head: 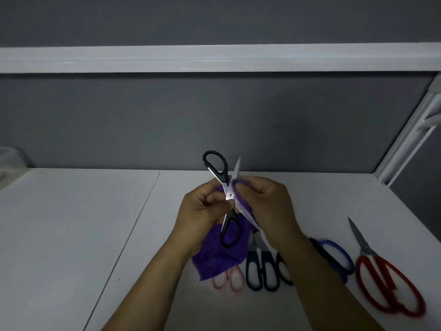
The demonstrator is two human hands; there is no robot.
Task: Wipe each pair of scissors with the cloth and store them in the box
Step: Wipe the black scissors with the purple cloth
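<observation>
Both forearms come up from the bottom edge and meet at mid-frame, above the worktop [71,223]. Below them, along the lower right, four pairs wait: pink-handled scissors [229,279] partly under the cloth, dark-blue-handled scissors [261,271], blue-handled scissors [334,256] partly behind the right arm, and red-handled scissors [386,283] lying apart at the far right.

The black-handled scissors [229,195] are held in the air at the centre of the frame, blades spread into an X. The left hand [205,206] has its grip pinching them at the pivot. The right hand [267,201] has its grip curled round the purple cloth [219,256], bunched near the base of the blades, with the rest hanging to the worktop.

The wiping step looks to be in hand, on the first pair or an early one. One blade points up and slightly right, its loop hanging below the pivot. The other blade runs down to the lower right under the right wrist, its loop at the upper left. Overall the long axis is near vertical in the frame.

Next, the cloth probably has to slide along each blade away from the edge. The blades should then be brought together before storing. A pale container [12,156] at the left edge may be the box, but too little shows to be sure.
</observation>
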